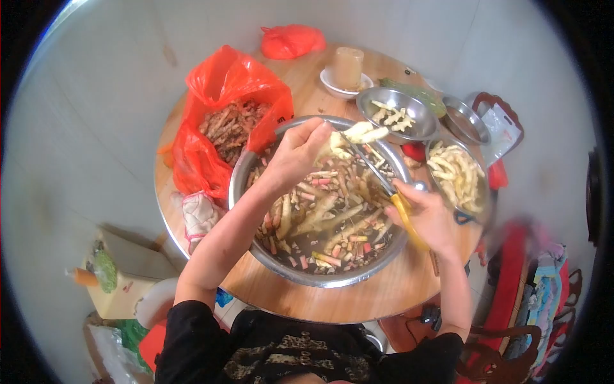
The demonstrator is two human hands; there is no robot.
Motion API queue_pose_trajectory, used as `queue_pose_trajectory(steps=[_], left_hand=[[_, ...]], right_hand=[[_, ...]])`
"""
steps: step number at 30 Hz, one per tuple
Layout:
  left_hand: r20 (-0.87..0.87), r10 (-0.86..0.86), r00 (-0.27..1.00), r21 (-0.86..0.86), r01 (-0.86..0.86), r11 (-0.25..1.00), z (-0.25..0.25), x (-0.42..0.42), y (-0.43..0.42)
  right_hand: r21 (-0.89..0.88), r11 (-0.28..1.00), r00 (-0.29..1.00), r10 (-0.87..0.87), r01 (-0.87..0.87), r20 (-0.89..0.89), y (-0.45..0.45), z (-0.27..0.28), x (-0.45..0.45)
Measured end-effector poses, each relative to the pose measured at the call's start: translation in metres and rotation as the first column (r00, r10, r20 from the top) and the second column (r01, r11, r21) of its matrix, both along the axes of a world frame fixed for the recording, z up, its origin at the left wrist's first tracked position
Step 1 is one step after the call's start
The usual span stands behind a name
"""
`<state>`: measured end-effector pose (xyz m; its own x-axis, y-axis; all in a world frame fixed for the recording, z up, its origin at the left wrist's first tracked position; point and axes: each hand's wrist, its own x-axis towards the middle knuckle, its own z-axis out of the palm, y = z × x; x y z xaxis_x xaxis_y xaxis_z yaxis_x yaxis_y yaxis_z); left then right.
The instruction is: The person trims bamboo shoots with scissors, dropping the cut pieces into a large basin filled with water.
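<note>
My left hand (299,153) pinches a pale, branching root piece (361,133) above a large metal basin (307,280). In my right hand (425,214) are scissors (403,211) with yellow handles, gripped by those handles. Their blades reach up and left to the root piece; whether they touch it is hard to tell. Water fills the basin below, with pale roots and many short cut pieces (327,258), some pink-ended, in it. Right of the scissors, an oval container holds peeled-looking pale roots (456,176). Behind, a metal bowl (409,102) holds a few more pieces.
An open red bag (192,153) of brown roots stands at the left of the round wooden table (384,294), near a white cloth glove (200,214). A white bowl with a tan block (348,68), another metal bowl (465,121) and a red bundle (291,42) are at the back.
</note>
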<state>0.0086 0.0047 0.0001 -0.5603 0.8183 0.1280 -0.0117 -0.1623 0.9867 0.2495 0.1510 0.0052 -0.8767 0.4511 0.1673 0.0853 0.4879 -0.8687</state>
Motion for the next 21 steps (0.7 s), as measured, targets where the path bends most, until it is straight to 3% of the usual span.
queue_pose_trajectory(steps=[1, 5, 7, 9, 12, 14, 15, 17, 18, 19, 20, 21], left_hand=[[-0.125, -0.063, 0.990, -0.015, 0.062, 0.998, -0.001, -0.003, -0.001], [-0.195, -0.082, 0.977, 0.042, 0.091, 0.995, 0.002, 0.001, -0.003], [0.028, -0.162, 0.986, -0.118, 0.164, 0.979, 0.009, 0.002, -0.009], [0.064, -0.109, 0.992, -0.092, 0.114, 0.989, 0.011, 0.009, -0.008], [0.095, 0.011, 0.995, -0.089, -0.003, 0.996, 0.006, 0.011, 0.000], [0.096, 0.067, 0.993, -0.110, -0.056, 0.992, -0.007, 0.004, 0.006], [0.027, 0.038, 0.999, -0.136, -0.034, 0.990, -0.016, -0.002, 0.008], [-0.039, 0.016, 0.999, -0.162, -0.022, 0.987, -0.025, -0.016, 0.009], [-0.427, 0.011, 0.904, -0.262, -0.135, 0.956, -0.030, -0.021, 0.009], [-0.741, -0.054, 0.669, -0.310, -0.269, 0.912, -0.034, -0.023, 0.010], [-0.712, -0.171, 0.681, -0.444, -0.247, 0.861, -0.025, -0.019, 0.009], [-0.706, -0.174, 0.686, -0.449, -0.245, 0.859, -0.029, -0.021, 0.010]], right_hand=[[0.130, 0.991, 1.000, 0.016, -0.019, 0.021, 0.002, 0.004, 0.004], [0.133, 0.988, 0.996, 0.078, -0.084, 0.053, 0.012, 0.004, 0.012], [0.186, 0.980, 0.996, 0.063, -0.074, 0.061, 0.009, 0.003, 0.007], [0.242, 0.968, 0.996, 0.054, -0.068, 0.064, 0.006, -0.002, 0.001], [0.256, 0.966, 0.997, -0.028, 0.047, -0.079, 0.009, -0.025, -0.013], [0.143, 0.948, 0.946, -0.251, 0.283, -0.207, 0.018, -0.039, -0.022], [0.143, 0.949, 0.946, -0.250, 0.282, -0.205, 0.023, -0.039, -0.018], [0.343, 0.866, 0.925, -0.378, 0.363, -0.024, 0.034, -0.040, -0.013], [0.559, 0.784, 0.926, -0.371, 0.272, 0.069, 0.016, -0.015, -0.007], [0.558, 0.786, 0.925, -0.372, 0.266, 0.083, 0.010, -0.004, -0.003], [0.687, 0.718, 0.928, -0.321, 0.109, 0.188, 0.007, 0.004, -0.002], [0.779, 0.624, 0.913, -0.280, -0.060, 0.295, 0.003, 0.012, -0.002]])
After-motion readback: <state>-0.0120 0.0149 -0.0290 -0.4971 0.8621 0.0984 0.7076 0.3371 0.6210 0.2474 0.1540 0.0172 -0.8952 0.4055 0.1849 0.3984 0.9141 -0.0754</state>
